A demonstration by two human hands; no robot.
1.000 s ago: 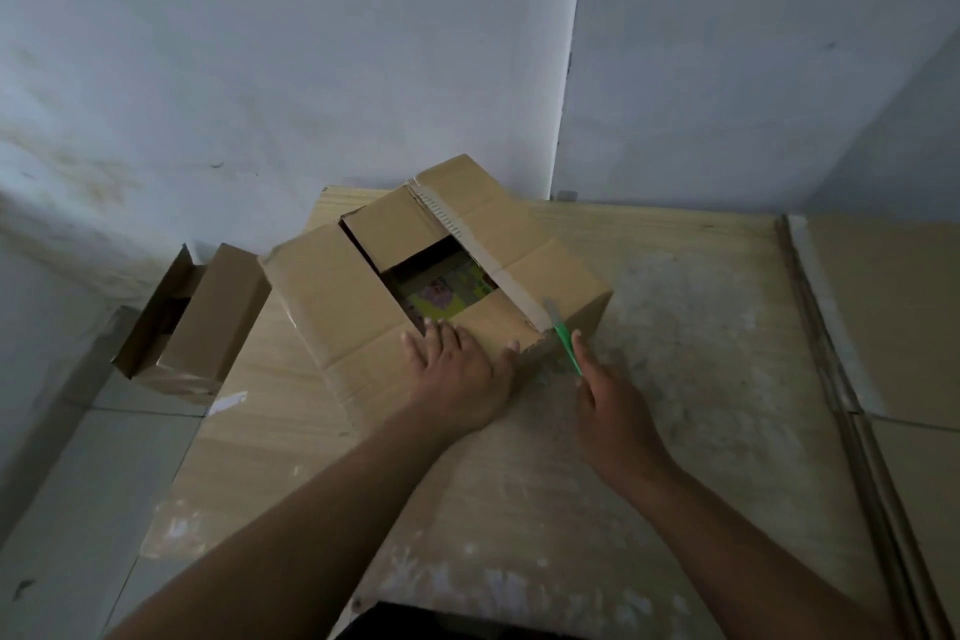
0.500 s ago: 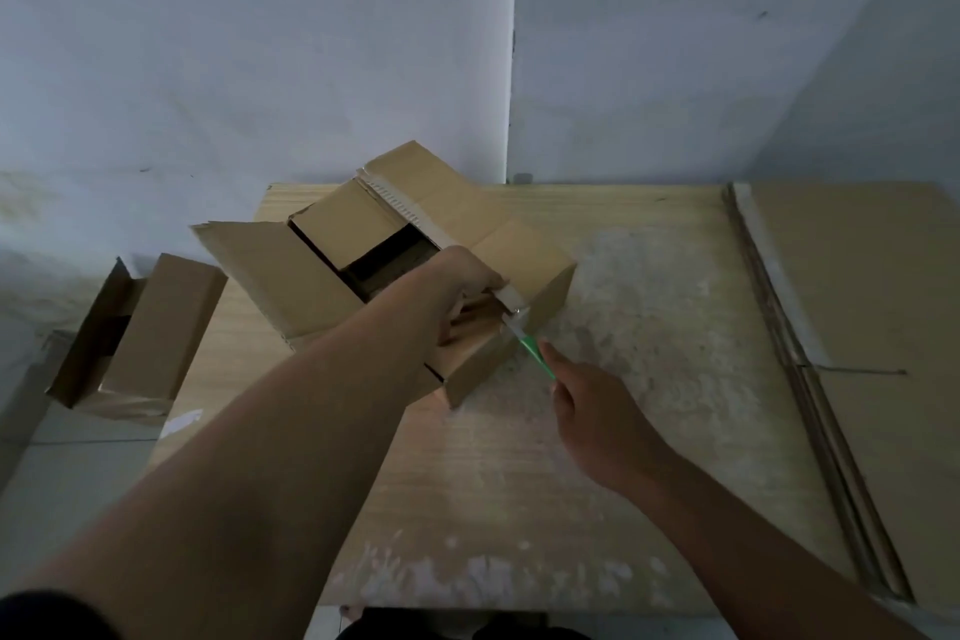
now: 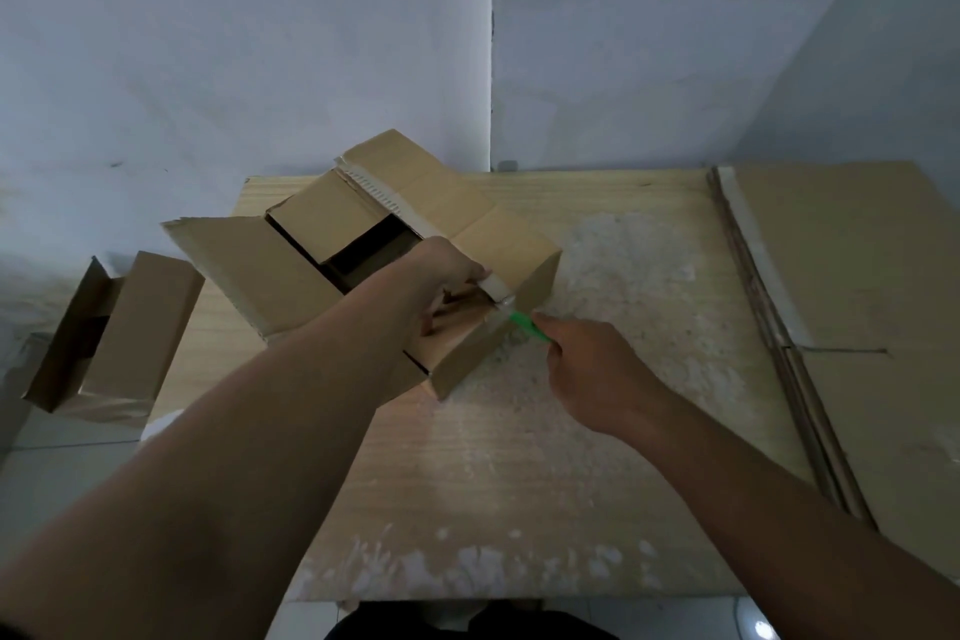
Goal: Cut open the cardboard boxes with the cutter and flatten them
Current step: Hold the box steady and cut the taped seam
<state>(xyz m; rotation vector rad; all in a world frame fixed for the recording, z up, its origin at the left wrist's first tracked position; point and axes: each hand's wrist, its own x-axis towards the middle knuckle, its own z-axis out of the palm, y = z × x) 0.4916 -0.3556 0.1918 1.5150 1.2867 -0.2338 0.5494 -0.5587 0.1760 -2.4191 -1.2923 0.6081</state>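
A brown cardboard box [image 3: 270, 270] with its top flaps partly open sits on the wooden table [image 3: 519, 457] at the back left. My left hand [image 3: 447, 283] reaches over its near right corner and grips the edge of the right flap, fingers curled inside. My right hand [image 3: 592, 369] holds a green cutter [image 3: 527, 327], its tip at the taped corner seam of the box just below my left hand.
A second open cardboard box [image 3: 119, 333] lies on its side off the table's left edge. Flattened cardboard sheets [image 3: 852, 307] are stacked along the table's right side. White walls meet in a corner behind the table.
My left hand lifted off the near flap and moved to the right flap's edge, gripping it. The box turned slightly. The cutter stays at the corner seam.
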